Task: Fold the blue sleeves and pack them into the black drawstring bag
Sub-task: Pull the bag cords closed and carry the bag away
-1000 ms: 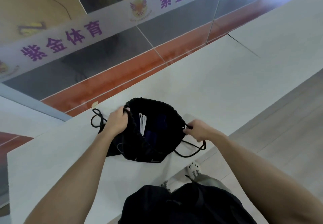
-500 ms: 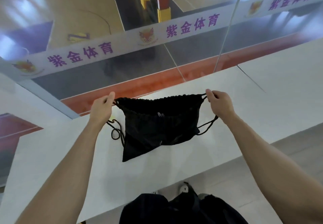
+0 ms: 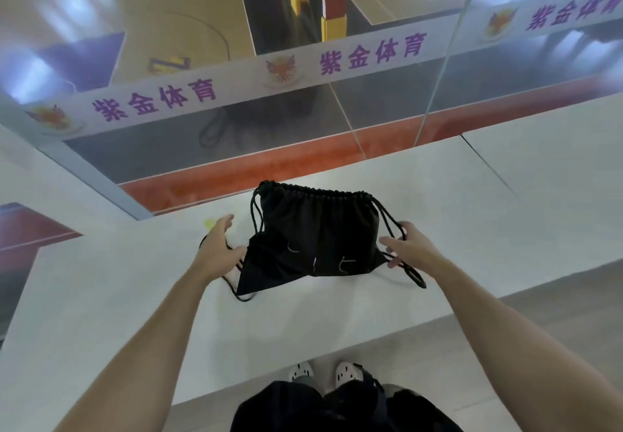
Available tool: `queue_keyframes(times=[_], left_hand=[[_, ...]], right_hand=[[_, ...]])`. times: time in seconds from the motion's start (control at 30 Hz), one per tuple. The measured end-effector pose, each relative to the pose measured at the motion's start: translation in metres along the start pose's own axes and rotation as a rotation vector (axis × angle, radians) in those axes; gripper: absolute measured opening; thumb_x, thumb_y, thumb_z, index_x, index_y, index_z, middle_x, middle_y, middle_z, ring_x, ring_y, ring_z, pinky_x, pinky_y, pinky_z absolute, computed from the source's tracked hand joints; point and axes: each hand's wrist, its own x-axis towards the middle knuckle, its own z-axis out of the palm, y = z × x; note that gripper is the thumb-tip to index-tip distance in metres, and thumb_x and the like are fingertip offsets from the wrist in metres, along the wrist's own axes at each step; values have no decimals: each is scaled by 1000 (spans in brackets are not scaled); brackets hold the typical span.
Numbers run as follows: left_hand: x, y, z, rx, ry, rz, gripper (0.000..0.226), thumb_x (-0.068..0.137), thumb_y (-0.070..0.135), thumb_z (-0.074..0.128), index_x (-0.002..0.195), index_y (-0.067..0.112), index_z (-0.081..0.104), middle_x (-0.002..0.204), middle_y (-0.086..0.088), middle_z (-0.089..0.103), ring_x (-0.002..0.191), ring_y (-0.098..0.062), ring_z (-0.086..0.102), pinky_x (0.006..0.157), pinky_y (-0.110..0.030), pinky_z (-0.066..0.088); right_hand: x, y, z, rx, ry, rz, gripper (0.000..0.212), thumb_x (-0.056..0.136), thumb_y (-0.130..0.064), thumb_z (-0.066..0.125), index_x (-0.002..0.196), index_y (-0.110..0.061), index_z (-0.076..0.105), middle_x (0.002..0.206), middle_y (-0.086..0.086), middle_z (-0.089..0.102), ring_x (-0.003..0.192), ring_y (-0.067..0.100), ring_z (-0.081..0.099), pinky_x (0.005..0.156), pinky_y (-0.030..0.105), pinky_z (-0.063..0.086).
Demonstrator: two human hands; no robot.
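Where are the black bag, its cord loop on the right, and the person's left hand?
black drawstring bag (image 3: 317,239), head view, middle of the fabric.
cord loop (image 3: 416,280), head view, lower end lying on the white ledge.
left hand (image 3: 219,249), head view, back of the hand.

white ledge (image 3: 371,313) lying under the grip | purple-lettered banner (image 3: 236,84) running beyond it | white shoes (image 3: 323,372) showing below
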Motion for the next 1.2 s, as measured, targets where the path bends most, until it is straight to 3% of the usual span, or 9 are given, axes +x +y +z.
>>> queue_keyframes(times=[0.07,0.23,0.37,0.47,0.67,0.87,1.0,1.1,1.2], left_hand=[[13,30,6,-57,54,52,91,95,21,77,172,23,28,176,-1,36,162,-24,36,128,-47,36],[47,95,13,-85,101,80,82,104,42,71,172,24,28,173,2,42,157,-24,44,126,-48,39],[87,100,17,151,59,93,42,109,47,59,138,18,66,127,-1,72,124,-31,68,93,-39,49],[89,94,19,223,-9,171,25,110,38,62,124,19,69,111,5,70,105,-22,67,88,-36,47],[64,93,9,268,11,296,8,115,27,51,113,25,58,97,4,70,80,-22,69,76,-43,56],[42,87,-11,617,146,156,59,112,64,21,86,27,59,79,7,67,73,-17,64,65,-35,44],[32,121,-32,858,239,84,96,102,82,10,69,19,74,65,1,67,60,-19,61,57,-31,38],[35,139,-55,603,299,55,87,100,86,17,92,25,80,87,3,77,84,-24,70,75,-37,50],[32,151,-74,14,294,131,52,104,73,50,112,27,74,119,9,73,113,-20,67,85,-34,50]], right_hand=[[1,-12,4,-85,56,-29,87,97,-53,68,167,-22,26,89,1,84,64,16,81,102,43,58],[9,-21,18,-139,48,-57,39,107,-43,55,131,-13,60,73,4,81,64,23,81,81,35,61],[24,-22,23,-173,157,-33,76,87,-51,77,150,-17,51,127,2,73,117,24,70,98,40,55],[39,-32,20,-101,139,-113,105,88,-50,81,171,-18,26,163,4,51,148,29,52,121,46,43],[52,-56,5,-373,149,-271,24,108,-27,62,115,-7,73,104,11,74,104,36,69,81,38,51],[27,-91,-2,-556,58,-298,27,111,-23,45,99,-7,62,108,15,70,103,34,65,83,39,48],[22,-117,-5,-198,30,-362,25,110,-21,45,91,-13,58,83,7,61,77,28,56,69,42,48],[14,-139,-14,-3,31,-376,25,106,-17,50,82,-11,51,71,3,46,64,20,41,55,34,30],[7,-155,-20,49,204,-424,49,99,-48,65,67,-19,42,58,-5,37,52,15,36,51,31,28]])
